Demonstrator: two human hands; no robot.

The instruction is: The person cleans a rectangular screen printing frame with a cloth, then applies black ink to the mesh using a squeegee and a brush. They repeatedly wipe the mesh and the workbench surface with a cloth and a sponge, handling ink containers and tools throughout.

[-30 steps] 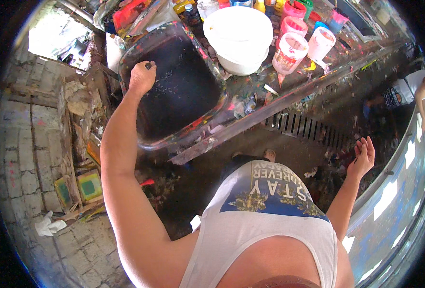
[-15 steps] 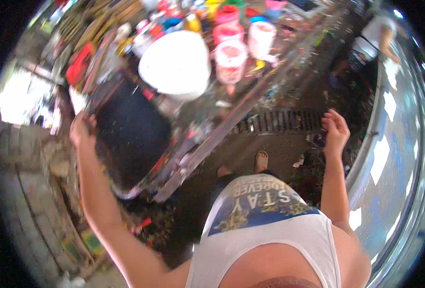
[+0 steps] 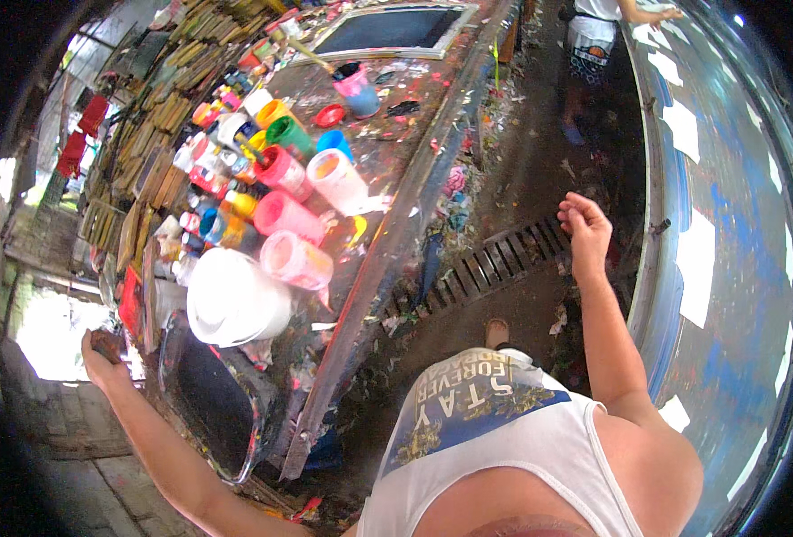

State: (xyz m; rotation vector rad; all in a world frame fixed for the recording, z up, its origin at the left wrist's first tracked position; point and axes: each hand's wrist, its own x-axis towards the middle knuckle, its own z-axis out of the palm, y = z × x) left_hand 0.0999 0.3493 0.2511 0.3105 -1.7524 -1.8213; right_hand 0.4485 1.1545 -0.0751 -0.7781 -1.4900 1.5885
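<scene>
My left hand [image 3: 101, 358] reaches out at the far left, beyond the corner of the paint-stained table [image 3: 383, 215]. Its fingers are curled round a small dark brownish thing [image 3: 108, 344] that I cannot make out. Nearest to it are a black tray-like panel with a raised rim [image 3: 208, 394] and a red object [image 3: 130, 306]. My right hand [image 3: 584, 231] hangs in the air over the walkway, its fingers bent in and nothing visible in them. A white bucket [image 3: 235, 300] sits by the black panel, with pink tubs [image 3: 296, 259] beside it.
Several paint bottles and cups crowd the table, with a framed screen [image 3: 387, 31] at its far end. Wooden slats [image 3: 163, 116] are stacked to the left. A floor grate [image 3: 495, 268] crosses the walkway. White sheets [image 3: 696, 268] lie on the long right table; another person [image 3: 591, 45] stands ahead.
My view has swung, bringing more of the table and its far end into sight. My left hand is farther out to the left and lower in view; my right hand has shifted slightly left.
</scene>
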